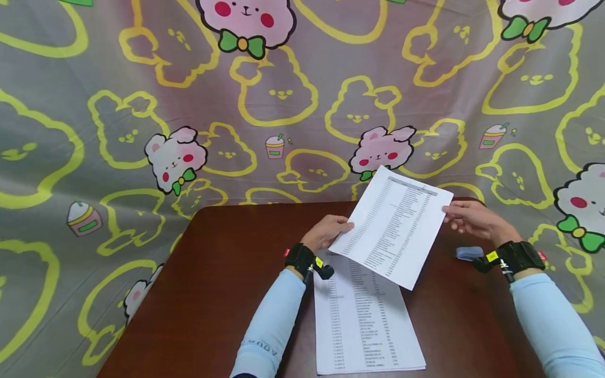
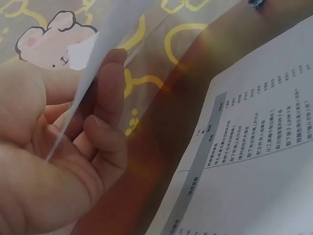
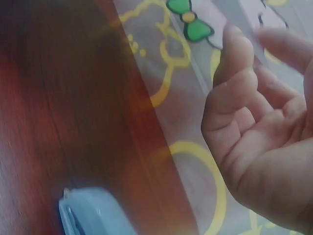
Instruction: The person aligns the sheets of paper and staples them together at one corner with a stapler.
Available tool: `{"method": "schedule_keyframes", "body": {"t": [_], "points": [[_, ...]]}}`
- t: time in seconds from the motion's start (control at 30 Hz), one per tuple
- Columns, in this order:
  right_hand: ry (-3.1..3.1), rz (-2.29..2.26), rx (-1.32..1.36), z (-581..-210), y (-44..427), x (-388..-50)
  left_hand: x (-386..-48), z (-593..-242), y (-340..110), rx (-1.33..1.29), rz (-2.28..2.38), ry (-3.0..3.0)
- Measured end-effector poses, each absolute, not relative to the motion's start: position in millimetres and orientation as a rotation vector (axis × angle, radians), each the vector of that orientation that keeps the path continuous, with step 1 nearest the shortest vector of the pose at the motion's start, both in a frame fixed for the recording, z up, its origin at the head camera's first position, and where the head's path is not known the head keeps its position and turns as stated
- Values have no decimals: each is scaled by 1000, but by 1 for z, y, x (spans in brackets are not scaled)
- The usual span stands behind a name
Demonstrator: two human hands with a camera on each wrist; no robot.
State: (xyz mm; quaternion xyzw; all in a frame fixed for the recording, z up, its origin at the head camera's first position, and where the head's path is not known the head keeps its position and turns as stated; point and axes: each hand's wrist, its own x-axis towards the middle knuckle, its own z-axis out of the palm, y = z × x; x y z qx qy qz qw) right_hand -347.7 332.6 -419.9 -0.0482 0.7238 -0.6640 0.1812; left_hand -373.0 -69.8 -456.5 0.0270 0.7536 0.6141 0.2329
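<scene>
A: Where is the thing in hand?

B: The printed sheet is up in the air, right of centre in the frame, tilted, with its lower part overlapping the view of the stack of pages. I can't tell whether it is a single leaf or a few together.

A: How would it handle?

B: Light, I'd judge, and floppy: the lower edge already bows a little. It should crease or tear if tugged, and a smooth page may slide against its neighbour.

A: And the grip?

B: The left hand pinches the left edge, near the lower-left corner. The right hand pinches the right edge, just below the upper-right corner. The left wrist view shows the paper edge-on, running between thumb and fingers, the others loosely bent.

A: Good places to hold?

B: I think so. Opposite margins should keep it fairly flat and leave the print uncovered; a light pinch ought to do, since squeezing would dent the edge.

A: What lies further out?

B: The stack is at the lower centre of the frame, flat on the dark brown table. It would be heavier and its leaves could slip apart, so I'd take it by both sides. A small blue object sits right of centre, near the right wrist. Behind everything hangs a patterned cloth.
</scene>
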Motion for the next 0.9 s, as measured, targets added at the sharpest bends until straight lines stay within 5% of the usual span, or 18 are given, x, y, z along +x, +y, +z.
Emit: {"method": "schedule_keyframes", "body": {"t": [0.9], "points": [[1896, -1844, -172, -413, 301, -353, -368, -445, -92, 285, 1681, 1972]]}}
